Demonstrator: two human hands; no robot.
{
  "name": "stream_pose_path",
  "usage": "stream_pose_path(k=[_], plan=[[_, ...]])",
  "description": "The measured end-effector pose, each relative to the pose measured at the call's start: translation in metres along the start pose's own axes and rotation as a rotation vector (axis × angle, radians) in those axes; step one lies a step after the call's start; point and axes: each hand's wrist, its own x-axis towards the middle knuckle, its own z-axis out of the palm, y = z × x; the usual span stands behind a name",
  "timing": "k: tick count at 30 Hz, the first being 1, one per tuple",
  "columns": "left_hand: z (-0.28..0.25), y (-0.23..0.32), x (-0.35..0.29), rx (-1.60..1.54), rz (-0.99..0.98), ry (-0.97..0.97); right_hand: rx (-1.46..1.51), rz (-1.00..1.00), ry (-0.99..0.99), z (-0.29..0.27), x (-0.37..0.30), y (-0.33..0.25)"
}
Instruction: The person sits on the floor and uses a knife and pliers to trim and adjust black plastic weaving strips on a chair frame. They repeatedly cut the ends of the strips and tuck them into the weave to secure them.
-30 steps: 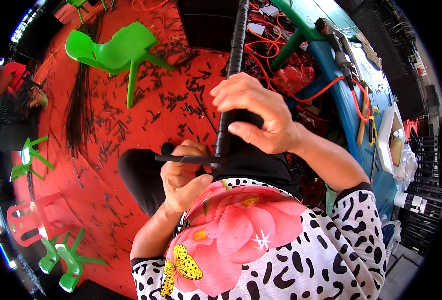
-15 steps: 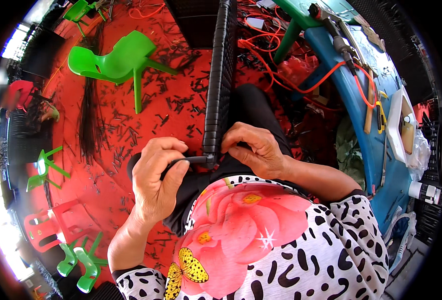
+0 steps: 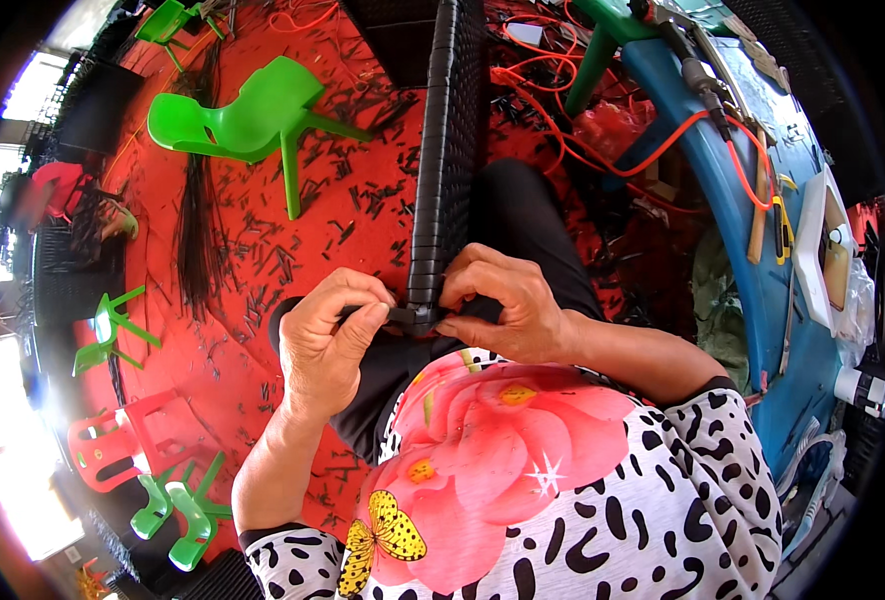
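A black woven furniture panel [image 3: 433,190], wrapped in flat plastic strip, stands on edge and runs away from me between my knees. At its near end, my left hand [image 3: 333,345] pinches a flat black strip [image 3: 401,314] between thumb and fingers, and a short piece of it reaches the panel's corner. Against the right side of that same end, my right hand [image 3: 513,308] is closed with curled fingers, its thumb tip low by the corner. Whatever lies between the right fingertips is hidden.
Black strip offcuts litter the red floor [image 3: 263,215], beside a bundle of long strips [image 3: 198,240]. A green chair [image 3: 243,115] lies at left. On the right, a blue table [image 3: 723,200] carries a power tool [image 3: 698,80], orange-red hose [image 3: 653,150] and a white tray [image 3: 813,230].
My left hand has come closer to the panel's end, leaving less strip showing. My right thumb has moved in toward the corner. The whole view has shifted slightly.
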Motion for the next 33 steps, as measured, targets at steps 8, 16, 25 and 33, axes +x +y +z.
stream_pose_path(k=[8, 16, 25, 33], plan=[[0.001, -0.004, 0.002, -0.107, 0.001, -0.014, -0.03, -0.029, 0.013, 0.001, 0.001, 0.0], [-0.001, -0.015, 0.003, -0.281, -0.037, -0.064, -0.108, -0.09, 0.092, 0.007, -0.003, -0.001], [0.008, -0.025, 0.001, -0.429, -0.092, -0.077, -0.041, -0.041, 0.005, -0.002, 0.004, 0.0], [0.012, -0.018, -0.009, -0.374, -0.074, 0.017, -0.118, -0.107, -0.075, -0.008, 0.011, 0.006]])
